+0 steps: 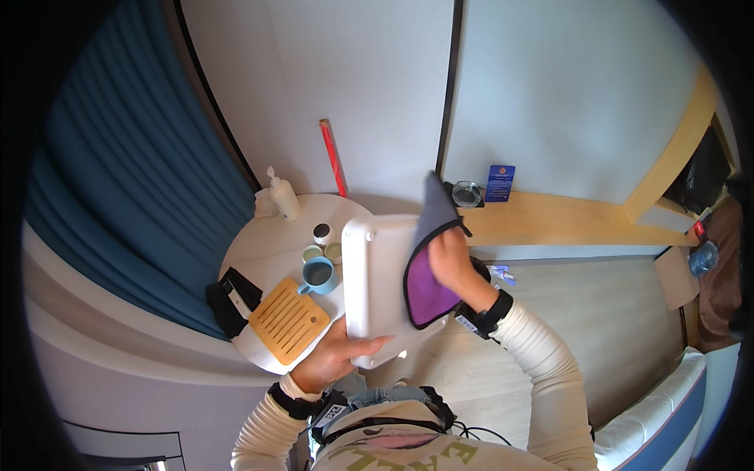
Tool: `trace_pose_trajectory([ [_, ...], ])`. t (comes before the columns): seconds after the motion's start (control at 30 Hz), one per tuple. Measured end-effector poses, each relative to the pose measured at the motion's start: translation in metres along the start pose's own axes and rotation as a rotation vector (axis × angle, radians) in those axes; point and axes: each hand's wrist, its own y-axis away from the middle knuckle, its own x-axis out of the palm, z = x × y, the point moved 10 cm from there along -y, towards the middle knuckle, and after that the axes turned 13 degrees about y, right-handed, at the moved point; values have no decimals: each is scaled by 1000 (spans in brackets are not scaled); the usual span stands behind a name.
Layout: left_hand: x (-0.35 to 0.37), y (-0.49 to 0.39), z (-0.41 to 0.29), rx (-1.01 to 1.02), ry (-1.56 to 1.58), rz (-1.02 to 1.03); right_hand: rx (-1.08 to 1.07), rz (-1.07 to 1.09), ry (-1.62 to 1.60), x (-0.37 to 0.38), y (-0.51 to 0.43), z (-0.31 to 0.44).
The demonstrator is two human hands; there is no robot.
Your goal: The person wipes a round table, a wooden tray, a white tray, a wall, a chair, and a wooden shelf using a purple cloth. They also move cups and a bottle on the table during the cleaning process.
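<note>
My left hand (339,353) grips the lower left edge of a white plastic tray (383,282), its thumb lying over the face turned up to me. The tray is held up beside the round table. A cloth, purple on one side and grey on the other (433,288), with a dark border, is held in my right hand (453,259) against the tray's right part. The fingertips of that hand are hidden by the cloth. Just left of the tray, a blue mug (318,275) stands on the table near a slatted bamboo board (288,321).
The round white table (247,247) also bears a pump bottle (284,198), small cups (312,254), a white jar (323,233) and a black pouch (232,300). A glass ashtray (467,194) and a blue sign (499,183) stand on the wooden shelf (548,218). A bed corner (660,418) is at lower right.
</note>
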Motion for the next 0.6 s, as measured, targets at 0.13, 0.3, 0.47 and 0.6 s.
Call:
trace_pose_trajectory([
  [0.13,-2,-8,-12,44,30,30,-312,24,86,8,32,91],
  [0.3,-8,-7,-10,27,-129,3,-316,-15,-4,1,-7,82],
  [0.47,-7,-21,-9,66,-229,6,-485,-120,-18,-1,2,126],
  [0.6,-6,-24,-12,91,-230,-27,-239,-58,-207,11,-21,95],
])
